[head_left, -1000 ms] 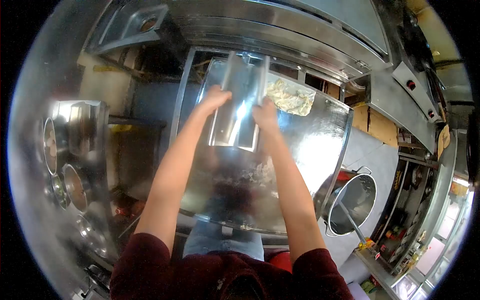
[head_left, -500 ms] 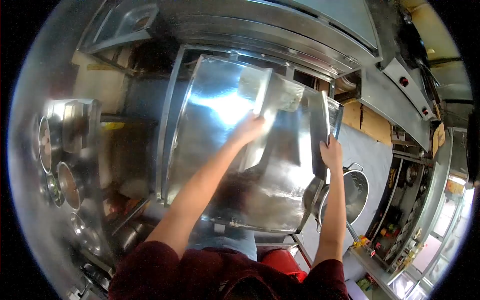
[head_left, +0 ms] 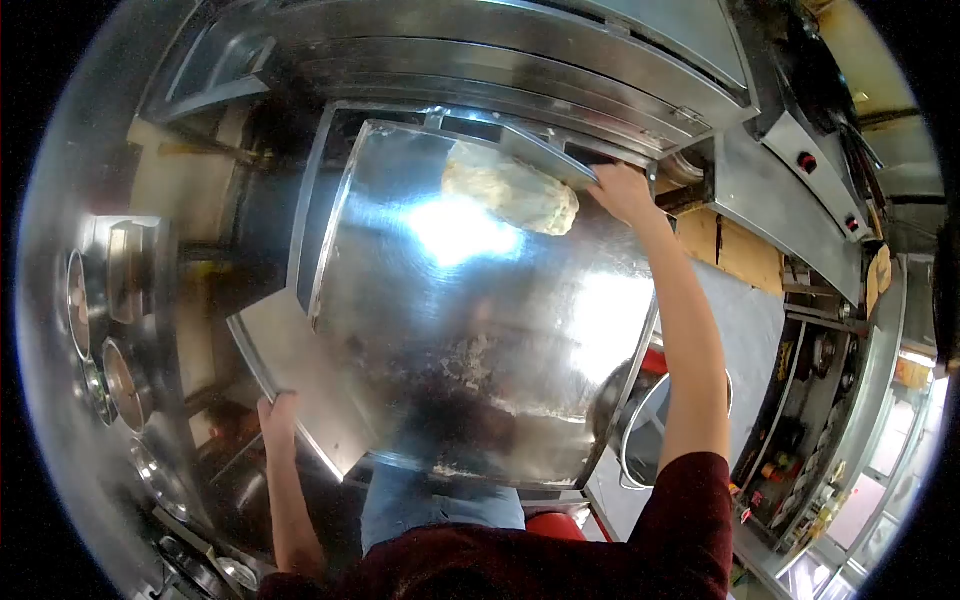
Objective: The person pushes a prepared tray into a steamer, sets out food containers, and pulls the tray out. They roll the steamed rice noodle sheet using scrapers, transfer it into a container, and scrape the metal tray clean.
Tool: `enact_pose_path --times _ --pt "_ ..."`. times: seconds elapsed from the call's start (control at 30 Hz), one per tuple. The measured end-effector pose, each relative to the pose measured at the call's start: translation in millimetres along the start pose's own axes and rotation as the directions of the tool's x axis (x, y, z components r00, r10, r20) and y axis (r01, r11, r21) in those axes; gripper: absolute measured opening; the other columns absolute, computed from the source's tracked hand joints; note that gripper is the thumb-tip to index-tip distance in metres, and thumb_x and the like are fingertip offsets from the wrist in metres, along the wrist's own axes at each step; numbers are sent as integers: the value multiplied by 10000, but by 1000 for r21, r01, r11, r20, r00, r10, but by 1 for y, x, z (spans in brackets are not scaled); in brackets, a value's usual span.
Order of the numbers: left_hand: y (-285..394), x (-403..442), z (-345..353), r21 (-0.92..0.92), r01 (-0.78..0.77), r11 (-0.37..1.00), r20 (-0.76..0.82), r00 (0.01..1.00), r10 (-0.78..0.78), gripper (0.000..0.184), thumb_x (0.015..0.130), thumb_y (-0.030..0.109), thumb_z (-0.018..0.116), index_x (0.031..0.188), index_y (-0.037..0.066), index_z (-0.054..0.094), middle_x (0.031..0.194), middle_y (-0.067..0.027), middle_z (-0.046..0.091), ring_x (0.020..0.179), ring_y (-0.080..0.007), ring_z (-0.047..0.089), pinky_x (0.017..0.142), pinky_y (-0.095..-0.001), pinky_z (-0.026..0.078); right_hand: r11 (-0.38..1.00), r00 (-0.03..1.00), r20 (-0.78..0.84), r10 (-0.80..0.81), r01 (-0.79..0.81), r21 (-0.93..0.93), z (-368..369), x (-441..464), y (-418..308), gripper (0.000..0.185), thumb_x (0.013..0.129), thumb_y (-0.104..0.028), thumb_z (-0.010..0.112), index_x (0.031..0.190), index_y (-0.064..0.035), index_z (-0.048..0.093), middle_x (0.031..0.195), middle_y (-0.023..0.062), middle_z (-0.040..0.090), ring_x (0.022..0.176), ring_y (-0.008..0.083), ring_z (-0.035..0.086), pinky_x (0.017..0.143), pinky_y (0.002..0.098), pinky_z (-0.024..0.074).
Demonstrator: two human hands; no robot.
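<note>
A broad shiny steel top (head_left: 440, 330), which looks like a griddle, lies in front of me. Near its back edge sits a pale, flattened, oval mass (head_left: 510, 195) that could be dough or batter. My left hand (head_left: 280, 408) grips the outer edge of a rectangular metal sheet (head_left: 300, 375), which overhangs the front left side of the steel top. At the back right, my right hand (head_left: 622, 192) is closed on the end of a second metal sheet (head_left: 548, 157), tilted behind and touching or very near the pale mass.
A large metal pot (head_left: 640, 440) with a handle stands at the right. Several metal bowls, one of them round (head_left: 130, 375), line the left side. A red bucket (head_left: 555, 525) is by my legs. A control panel with red knobs (head_left: 806, 162) is at upper right.
My left hand has brought its sheet from mid-surface to the front left edge. My right hand has moved its sheet from the right edge to the back, behind the pale mass.
</note>
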State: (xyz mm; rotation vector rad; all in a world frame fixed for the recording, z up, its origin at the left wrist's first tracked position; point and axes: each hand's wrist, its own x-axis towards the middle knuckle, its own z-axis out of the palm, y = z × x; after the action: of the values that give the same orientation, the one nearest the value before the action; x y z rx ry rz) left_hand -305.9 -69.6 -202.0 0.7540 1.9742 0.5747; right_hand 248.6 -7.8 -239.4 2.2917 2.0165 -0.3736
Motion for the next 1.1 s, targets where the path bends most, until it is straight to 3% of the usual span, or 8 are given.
enact_pose_path --times 0.17,0.23,0.3,0.47,0.6,0.83,0.93,1.1 --pt "2 -38 3 15 94 995 -67 993 -93 395 677 125 547 1023 -32 437 926 -96 489 852 -197 450 791 -298 338 991 991 78 -112 117 -60 -8 61 -41 205 740 -220 484 850 -77 583 841 141 589 847 306 554 715 422 450" --pt "4 -42 1 137 186 973 -2 982 -188 884 589 310 605 1304 -8 195 1375 -167 107 1204 -326 243 909 -422 274 985 985 51 -167 169 -45 -5 73 -45 223 733 -227 485 859 -73 584 849 146 587 863 306 550 728 419 448" --pt "10 -46 -2 134 196 971 38 978 -203 973 543 358 621 1325 24 149 1348 -172 193 1190 -342 255 889 -451 280 980 979 66 -193 195 -24 -5 78 -50 245 730 -258 493 861 -72 584 851 147 587 860 309 549 715 419 448" --pt "4 -41 -22 35 118 992 74 990 -120 765 595 292 599 1241 14 299 1160 -156 392 1057 -299 359 894 -406 261 974 961 164 -221 226 -10 -3 66 -42 305 725 -318 521 907 -81 582 860 140 590 842 323 546 687 415 448" --pt "18 -49 -19 -37 57 998 23 998 -56 459 623 275 592 987 36 449 1015 -130 451 999 -272 388 879 -393 269 958 956 60 -286 286 0 4 57 -37 291 717 -305 528 876 -68 585 876 145 584 855 318 541 690 412 448" --pt "9 -33 -45 70 -44 997 83 996 38 529 604 302 607 1030 30 447 1074 -156 424 1015 -282 381 870 -392 269 937 905 254 -342 348 23 -6 2 -78 240 705 -312 569 795 -93 607 735 132 579 692 292 567 597 405 453" --pt "28 -42 -56 136 12 991 100 995 -26 677 596 335 609 1150 10 393 1106 -177 415 1039 -301 376 875 -420 268 956 911 309 -274 293 -16 -46 -105 -138 119 736 -133 529 823 -114 608 715 109 597 673 240 598 562 373 482" --pt "28 -38 -63 53 -113 992 111 988 106 491 623 307 599 996 21 458 1005 -129 438 946 -268 398 830 -412 287 960 961 -50 -272 267 -88 -31 -146 -119 206 735 -80 468 905 -129 574 659 56 592 578 224 593 466 339 459"
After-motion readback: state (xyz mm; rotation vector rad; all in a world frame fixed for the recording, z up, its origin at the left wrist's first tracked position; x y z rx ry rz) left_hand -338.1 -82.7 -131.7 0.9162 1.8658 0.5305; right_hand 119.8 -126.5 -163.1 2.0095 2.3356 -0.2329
